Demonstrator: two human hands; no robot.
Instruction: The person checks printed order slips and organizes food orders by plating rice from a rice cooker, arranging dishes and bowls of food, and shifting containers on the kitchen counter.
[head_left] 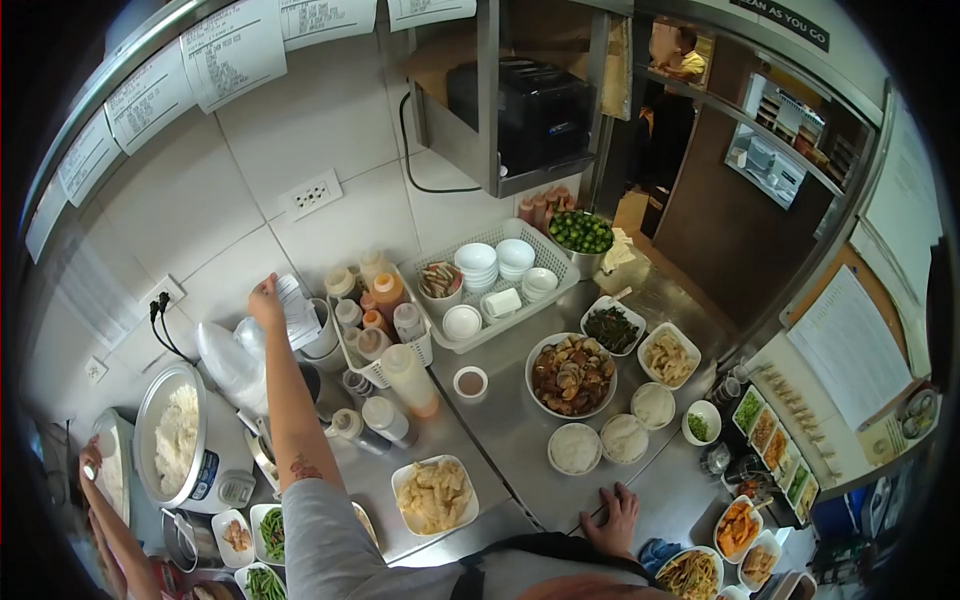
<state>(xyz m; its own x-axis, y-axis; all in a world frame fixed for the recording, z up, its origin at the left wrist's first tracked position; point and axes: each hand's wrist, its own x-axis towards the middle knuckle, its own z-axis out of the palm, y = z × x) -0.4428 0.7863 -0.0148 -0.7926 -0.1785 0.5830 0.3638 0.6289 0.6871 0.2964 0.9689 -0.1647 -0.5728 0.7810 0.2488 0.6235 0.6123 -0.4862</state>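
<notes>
My left hand point(265, 303) is stretched out toward the tiled wall, its fingers pinched on the edge of a printed order slip point(299, 312). Under the slip stand grey cylindrical containers point(322, 335), partly hidden by it. Just to the right is a white basket point(425, 350) packed with squeeze bottles point(387, 292). My right hand point(612, 520) lies on the steel counter with its fingers spread. Nearest to it are bowls of white rice point(575, 449) and a large bowl of brown stewed food point(572, 375). A square bowl of pale fried pieces point(436, 496) sits between my arms.
A big rice pot point(172, 440) stands at left, near another person's hand point(91, 458). A crate point(478, 340) of white bowls and a bowl of green limes point(580, 232) line the back. Order slips point(232, 52) hang above. Filled dishes point(738, 528) crowd the lower right.
</notes>
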